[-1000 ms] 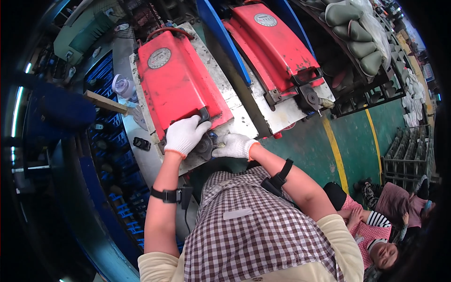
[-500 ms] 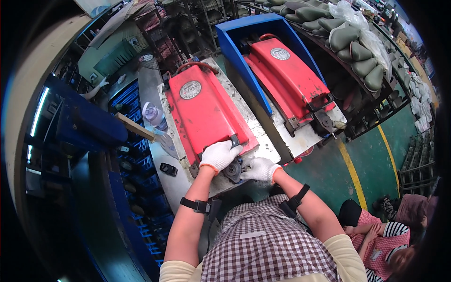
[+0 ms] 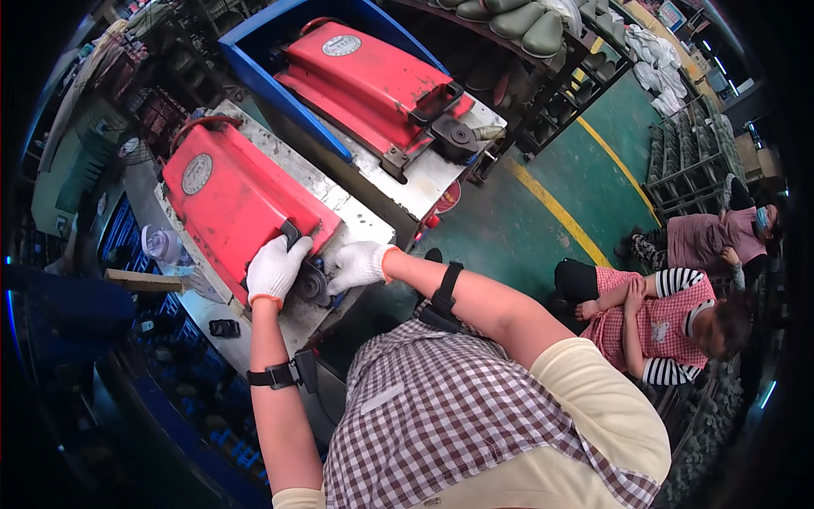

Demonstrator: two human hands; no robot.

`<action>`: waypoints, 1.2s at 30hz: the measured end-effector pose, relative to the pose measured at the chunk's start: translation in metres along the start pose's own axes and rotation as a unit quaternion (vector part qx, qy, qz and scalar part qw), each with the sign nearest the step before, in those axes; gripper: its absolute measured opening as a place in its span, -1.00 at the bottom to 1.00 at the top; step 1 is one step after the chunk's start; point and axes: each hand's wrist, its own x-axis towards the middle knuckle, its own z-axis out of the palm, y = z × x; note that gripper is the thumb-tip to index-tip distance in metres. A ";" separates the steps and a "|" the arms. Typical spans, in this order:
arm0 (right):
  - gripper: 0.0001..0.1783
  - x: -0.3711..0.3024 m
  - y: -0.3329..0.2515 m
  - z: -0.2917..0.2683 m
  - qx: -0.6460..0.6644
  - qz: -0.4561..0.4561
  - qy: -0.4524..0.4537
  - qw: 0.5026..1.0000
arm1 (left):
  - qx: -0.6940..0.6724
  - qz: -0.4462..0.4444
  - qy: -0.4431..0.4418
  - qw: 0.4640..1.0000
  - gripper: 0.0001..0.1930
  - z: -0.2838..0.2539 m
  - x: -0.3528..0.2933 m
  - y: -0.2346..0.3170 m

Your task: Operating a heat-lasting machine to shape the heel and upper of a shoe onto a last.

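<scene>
In front of me is a machine with a red metal cover (image 3: 242, 208), set on a pale, worn metal bench top (image 3: 370, 222). My left hand (image 3: 276, 270), in a white knitted glove, is closed around the black handle (image 3: 291, 231) at the cover's near end. Just below that handle is a dark round wheel-like part (image 3: 311, 284). My right hand (image 3: 359, 265), gloved the same way, is at the right side of this part with its fingers bent in against it. What those fingers hold, if anything, is hidden.
A second red machine (image 3: 365, 81) stands beyond, inside a blue guard (image 3: 292, 117). Left of the near machine are a clear plastic bottle (image 3: 159, 243), a wooden bar (image 3: 144, 281) and a small black box (image 3: 224, 328). Grey-green shoes (image 3: 543, 34) fill a rack. Two people sit at right.
The whole view has swung to the right, so the machines and both hands appear farther left. My hands keep their places at the handle and the round part.
</scene>
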 end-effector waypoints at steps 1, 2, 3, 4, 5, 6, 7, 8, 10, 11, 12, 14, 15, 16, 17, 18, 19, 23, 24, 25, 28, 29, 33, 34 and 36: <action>-0.38 0.000 -0.002 -0.001 0.004 0.011 0.006 1.000 | 0.004 -0.002 -0.001 1.000 -0.41 0.000 0.000 0.000; -0.35 0.000 -0.003 -0.002 0.006 0.023 0.005 1.000 | 0.021 -0.001 0.004 1.000 -0.41 0.000 0.000 0.000; -0.35 0.000 -0.005 -0.003 0.003 0.013 0.007 1.000 | 0.034 -0.003 0.010 0.999 -0.40 -0.001 -0.001 0.000; -0.34 0.000 -0.006 -0.004 -0.006 0.023 -0.001 1.000 | 0.040 -0.012 -0.002 0.999 -0.40 -0.002 0.000 -0.001; -0.33 0.000 -0.006 -0.004 -0.013 0.038 -0.004 0.999 | 0.042 -0.015 -0.004 0.999 -0.40 -0.002 -0.001 -0.001; -0.33 0.001 -0.006 -0.004 -0.012 0.040 -0.010 0.999 | 0.034 -0.007 0.007 0.999 -0.40 -0.002 0.000 -0.001; -0.33 0.001 -0.005 -0.004 -0.008 0.032 -0.005 0.999 | 0.023 0.001 0.005 1.000 -0.39 -0.001 0.000 -0.001; -0.32 0.002 -0.004 -0.003 -0.009 0.032 -0.006 0.999 | 0.013 -0.006 -0.003 1.000 -0.39 -0.001 0.001 -0.001; -0.33 0.002 -0.002 -0.001 -0.006 0.014 0.012 1.000 | 0.023 -0.012 -0.003 1.000 -0.39 0.000 0.001 -0.001; -0.33 0.003 0.000 -0.001 -0.011 0.003 0.015 1.000 | 0.038 -0.013 0.001 0.999 -0.38 0.000 0.002 -0.001; -0.34 0.003 0.001 0.000 -0.001 0.011 0.006 1.000 | 0.037 -0.007 -0.002 0.999 -0.38 0.001 0.002 -0.002; -0.34 0.004 0.001 0.001 -0.004 0.017 0.008 1.000 | 0.033 -0.011 0.011 0.999 -0.37 0.002 0.003 -0.002; -0.34 0.004 0.002 0.000 -0.003 0.016 0.003 1.000 | 0.031 0.005 0.009 0.999 -0.37 0.002 0.003 -0.003; -0.34 0.004 0.001 0.000 -0.008 0.026 0.013 1.000 | 0.027 0.002 0.010 1.000 -0.36 0.003 0.004 -0.003; -0.34 0.003 0.001 -0.001 -0.009 0.022 0.013 1.000 | 0.022 -0.008 0.006 1.000 -0.36 0.003 0.004 -0.004; -0.34 0.003 0.000 -0.001 -0.009 0.018 0.012 1.000 | 0.032 -0.015 0.004 0.999 -0.35 0.004 0.005 -0.004; -0.34 0.002 0.000 -0.001 -0.009 0.021 0.002 1.000 | 0.033 -0.001 0.006 0.999 -0.35 0.004 0.005 -0.005; -0.33 0.002 0.002 0.001 0.014 0.010 0.018 1.000 | 0.038 -0.005 0.007 0.999 -0.36 0.007 0.007 -0.009; -0.33 0.002 0.003 0.002 0.025 0.011 0.015 1.000 | 0.033 0.002 0.015 0.999 -0.37 0.007 0.007 -0.009; -0.33 0.003 0.004 0.002 0.023 0.022 0.033 0.999 | 0.023 0.001 0.016 1.000 -0.37 0.007 0.009 -0.008; -0.32 0.005 0.005 0.004 0.011 0.010 0.018 1.000 | 0.023 0.001 0.015 1.000 -0.39 0.006 0.006 -0.005; -0.32 0.005 0.004 0.004 0.013 0.012 0.028 0.999 | 0.016 -0.009 0.015 1.000 -0.40 0.005 0.005 -0.003; -0.36 0.002 0.000 0.000 0.010 0.010 0.011 1.000 | 0.008 0.018 0.015 1.000 -0.39 0.001 0.000 0.004; -0.38 0.000 -0.001 0.001 0.019 0.004 0.005 1.000 | 0.028 0.019 0.029 0.999 -0.39 0.001 -0.001 0.004; -0.42 -0.003 0.001 0.002 0.067 -0.019 0.036 0.997 | 0.023 0.043 0.022 0.999 -0.40 -0.001 -0.001 0.003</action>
